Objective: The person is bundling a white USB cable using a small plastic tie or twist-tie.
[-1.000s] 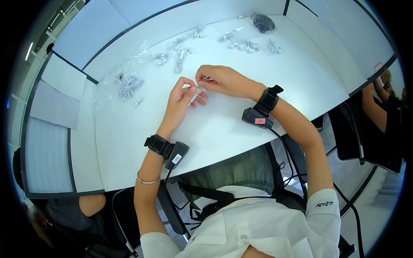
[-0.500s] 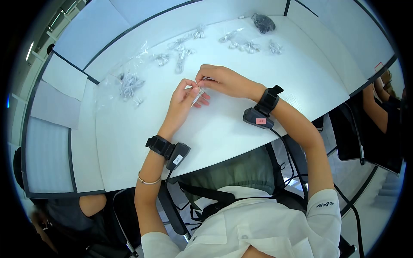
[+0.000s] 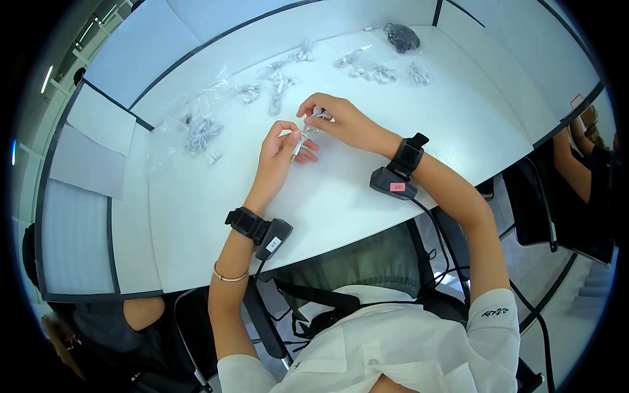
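Observation:
Over the middle of the white table, my left hand pinches part of a thin white cable between thumb and forefinger, its other fingers spread behind. Close beside it on the right, my right hand has its fingertips closed on a bunched part of the same cable. A short stretch of it runs between the two hands. Whether the cable ends in a plug or earpieces I cannot make out. Both wrists carry black strapped devices.
A coiled white cable pile with clear plastic lies at the left. Several white cable bundles are at the back, more bundles farther right. A black bundle sits near the back panel. People sit on both sides.
My right hand has shifted slightly up and its fingers have changed position; more of the bunched cable shows in it. My left hand keeps its pinch almost in place.

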{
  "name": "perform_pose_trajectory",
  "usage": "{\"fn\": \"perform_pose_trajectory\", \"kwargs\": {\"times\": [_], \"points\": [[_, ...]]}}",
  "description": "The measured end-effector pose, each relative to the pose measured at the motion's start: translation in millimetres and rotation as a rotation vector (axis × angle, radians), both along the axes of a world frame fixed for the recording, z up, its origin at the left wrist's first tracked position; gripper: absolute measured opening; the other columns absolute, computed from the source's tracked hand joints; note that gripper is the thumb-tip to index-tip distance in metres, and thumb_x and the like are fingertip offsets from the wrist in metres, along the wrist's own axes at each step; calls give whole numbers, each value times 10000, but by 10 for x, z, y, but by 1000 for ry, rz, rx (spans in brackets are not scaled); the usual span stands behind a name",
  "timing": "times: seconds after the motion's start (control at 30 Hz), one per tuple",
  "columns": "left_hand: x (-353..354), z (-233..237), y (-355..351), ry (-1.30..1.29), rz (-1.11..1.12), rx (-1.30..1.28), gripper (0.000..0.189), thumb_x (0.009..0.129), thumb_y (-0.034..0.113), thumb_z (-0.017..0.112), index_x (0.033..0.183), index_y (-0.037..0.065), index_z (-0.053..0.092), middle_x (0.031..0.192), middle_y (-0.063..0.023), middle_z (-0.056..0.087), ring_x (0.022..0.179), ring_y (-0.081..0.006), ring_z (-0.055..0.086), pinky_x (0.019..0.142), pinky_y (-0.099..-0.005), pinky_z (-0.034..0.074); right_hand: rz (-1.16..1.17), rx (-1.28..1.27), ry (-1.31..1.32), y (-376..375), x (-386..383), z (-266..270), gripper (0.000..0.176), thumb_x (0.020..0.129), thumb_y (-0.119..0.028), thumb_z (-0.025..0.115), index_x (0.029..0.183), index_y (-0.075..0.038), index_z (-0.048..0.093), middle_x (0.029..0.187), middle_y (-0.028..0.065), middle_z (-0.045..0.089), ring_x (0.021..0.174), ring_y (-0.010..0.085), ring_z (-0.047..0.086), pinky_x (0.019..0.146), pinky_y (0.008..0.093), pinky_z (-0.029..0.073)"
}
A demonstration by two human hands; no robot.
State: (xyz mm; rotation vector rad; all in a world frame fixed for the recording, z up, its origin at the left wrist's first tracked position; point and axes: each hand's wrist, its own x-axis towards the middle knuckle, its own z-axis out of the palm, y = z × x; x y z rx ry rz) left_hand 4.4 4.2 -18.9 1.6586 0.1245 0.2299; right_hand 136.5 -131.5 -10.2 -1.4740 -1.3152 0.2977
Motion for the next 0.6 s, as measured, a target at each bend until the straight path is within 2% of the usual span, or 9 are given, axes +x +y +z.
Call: {"fn": "perform_pose_trajectory", "kwargs": {"times": [0.17,0.27,0.37,0.47,0.57,0.6], "points": [[-7,13,-7,2,-22,23,200,961,255,419,1015,64,432,836,-163,635,674,-205,640,611,-263,470,52,-60,-13,1,65,14,155,876,-157,562,949,-26,599,820,36,599,754,130,533,696,262,426],[-11,45,-31,25,-24,13,198,959,254,427,1012,63,434,832,-160,633,662,-197,635,610,-263,471,71,-119,43,-21,62,63,100,847,-105,576,891,-25,615,782,67,587,693,139,536,656,267,438],[-13,32,-30,12,-17,2,202,957,258,434,1011,63,437,832,-159,632,662,-190,630,615,-261,470,99,-150,27,-39,60,94,132,854,-153,589,922,-41,599,831,17,595,731,97,493,671,228,388],[-2,-3,-16,-1,-25,28,207,957,264,436,1008,63,440,829,-156,633,672,-185,627,618,-257,466,163,-67,115,1,42,51,169,840,-153,606,980,-62,578,818,7,587,730,93,487,679,228,381],[2,8,-13,1,-37,8,206,956,264,439,1003,62,442,825,-156,634,682,-184,626,619,-256,462,83,-46,92,7,21,37,227,825,-153,623,1020,-69,545,843,12,575,760,119,502,699,255,402],[5,2,-3,-3,-29,10,206,956,263,439,1005,62,440,824,-157,635,678,-186,626,614,-256,462,22,13,13,18,4,12,238,820,-152,627,1024,-67,538,856,16,571,777,132,510,713,266,409]]}}
